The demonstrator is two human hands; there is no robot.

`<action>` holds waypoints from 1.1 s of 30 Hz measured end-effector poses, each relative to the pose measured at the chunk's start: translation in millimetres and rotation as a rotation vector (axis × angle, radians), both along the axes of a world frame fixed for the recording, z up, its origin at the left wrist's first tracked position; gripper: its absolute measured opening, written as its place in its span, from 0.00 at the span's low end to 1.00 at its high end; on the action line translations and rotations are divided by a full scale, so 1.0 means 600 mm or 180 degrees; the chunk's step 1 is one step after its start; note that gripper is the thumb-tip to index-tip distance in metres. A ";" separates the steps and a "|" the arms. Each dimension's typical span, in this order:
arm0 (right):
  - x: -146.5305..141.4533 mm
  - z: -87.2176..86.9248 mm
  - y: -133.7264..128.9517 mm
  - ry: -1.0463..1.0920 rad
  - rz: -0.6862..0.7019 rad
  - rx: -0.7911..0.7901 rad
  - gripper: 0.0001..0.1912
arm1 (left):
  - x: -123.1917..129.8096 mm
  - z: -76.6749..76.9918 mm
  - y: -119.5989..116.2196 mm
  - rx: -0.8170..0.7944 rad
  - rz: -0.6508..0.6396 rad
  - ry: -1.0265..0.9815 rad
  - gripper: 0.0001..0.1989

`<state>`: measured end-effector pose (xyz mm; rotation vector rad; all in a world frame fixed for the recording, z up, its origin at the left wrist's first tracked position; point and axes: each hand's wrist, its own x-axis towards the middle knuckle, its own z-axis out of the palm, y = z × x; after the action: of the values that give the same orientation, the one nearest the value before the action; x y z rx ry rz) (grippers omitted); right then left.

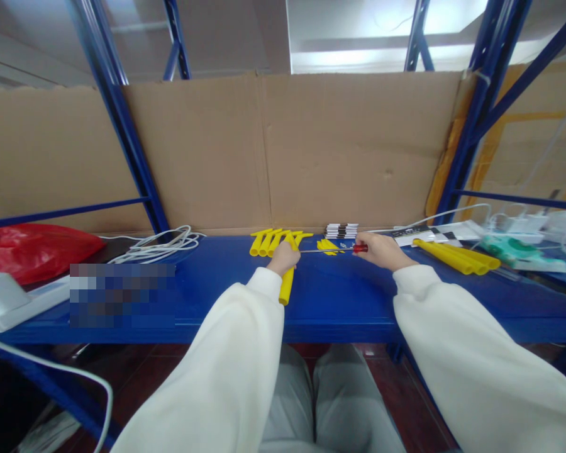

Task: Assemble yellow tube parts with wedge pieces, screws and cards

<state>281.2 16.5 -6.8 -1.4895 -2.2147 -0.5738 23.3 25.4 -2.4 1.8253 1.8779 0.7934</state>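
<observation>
My left hand (284, 257) is wrapped round a yellow tube (287, 288), whose lower end sticks out toward me. My right hand (382, 250) grips the red handle of a screwdriver (360, 249). Its thin metal shaft runs left to the yellow tube at my left hand; the tip is hidden or too small to make out. Behind my left hand lie several yellow tubes with crosspieces (263, 244). Small yellow pieces (329, 246) lie between my hands, with a stack of black and white items (341, 231) behind them.
Yellow tubes (457, 257) lie on the blue table (339, 289) at the right, near a green and white packet (514, 250). White cables (163, 245), a red bag (38, 251) and a power strip (28, 305) are at the left. Cardboard (349, 145) stands behind.
</observation>
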 end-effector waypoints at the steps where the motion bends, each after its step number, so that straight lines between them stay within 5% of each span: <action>1: 0.001 0.001 0.001 -0.0037 0.0059 -0.0024 0.03 | 0.000 0.000 0.001 -0.0006 -0.0002 0.0067 0.10; 12: 0.004 -0.008 0.002 0.0237 0.0349 -0.1064 0.14 | -0.003 0.005 -0.006 -0.0015 0.0036 0.0213 0.11; 18: -0.002 -0.007 -0.003 0.0406 -0.0103 -0.0859 0.12 | -0.002 0.006 -0.007 -0.0011 -0.0005 0.0146 0.10; 22: 0.002 -0.007 -0.001 0.0359 0.0082 -0.0736 0.07 | -0.001 0.005 -0.006 -0.0006 -0.0023 0.0171 0.11; 28: 0.005 -0.012 0.006 0.0473 0.0447 -0.1252 0.10 | -0.004 -0.005 0.005 0.0092 -0.0003 0.0215 0.10; 33: -0.001 -0.011 0.002 0.0493 0.0254 -0.1303 0.12 | -0.005 -0.005 0.005 0.0105 -0.0024 0.0232 0.10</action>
<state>280.4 17.4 -13.6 -1.5622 -2.3476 0.0273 20.3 28.4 -5.4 1.9043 1.9122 0.7695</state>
